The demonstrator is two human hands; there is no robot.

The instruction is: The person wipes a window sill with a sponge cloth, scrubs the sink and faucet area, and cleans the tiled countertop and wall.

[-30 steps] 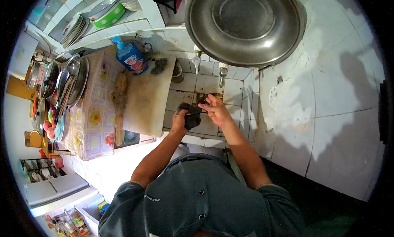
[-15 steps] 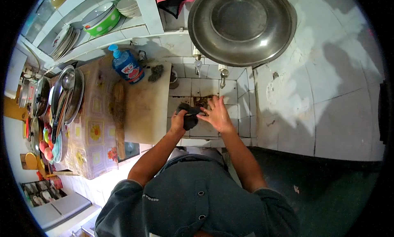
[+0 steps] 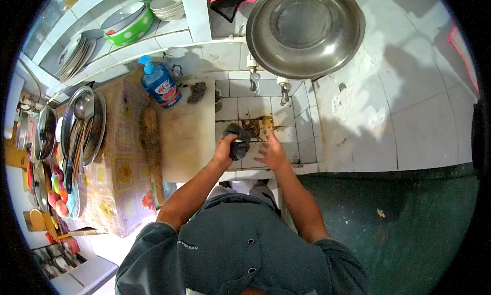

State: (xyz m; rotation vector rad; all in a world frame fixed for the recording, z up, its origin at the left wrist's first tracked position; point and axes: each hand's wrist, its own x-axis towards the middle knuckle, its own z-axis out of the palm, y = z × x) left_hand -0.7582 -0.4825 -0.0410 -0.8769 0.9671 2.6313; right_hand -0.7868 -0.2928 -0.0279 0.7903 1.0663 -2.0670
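My left hand (image 3: 223, 152) is closed on a dark grey cloth (image 3: 239, 144), which hangs over the tiled sink (image 3: 248, 108). To the right of the cloth, my right hand (image 3: 271, 152) is apart from it, fingers spread and somewhat blurred, with nothing in them. Brown stains surround the drain area beyond both hands. Two taps, one on the left (image 3: 254, 77) and one on the right (image 3: 284, 90), stick out from the wall above the sink.
A large metal basin (image 3: 307, 31) hangs above the taps. Left of the sink, a pale board (image 3: 186, 136) bears a dark scourer (image 3: 196, 92), near a blue soap bottle (image 3: 162, 86). Farther left are pans, ladles and fruit. A tiled counter (image 3: 378, 121) lies right.
My right hand has drawn back from the cloth and turned, its fingers lower than before. The cloth is bunched differently in my left hand. The whole view has shifted slightly.
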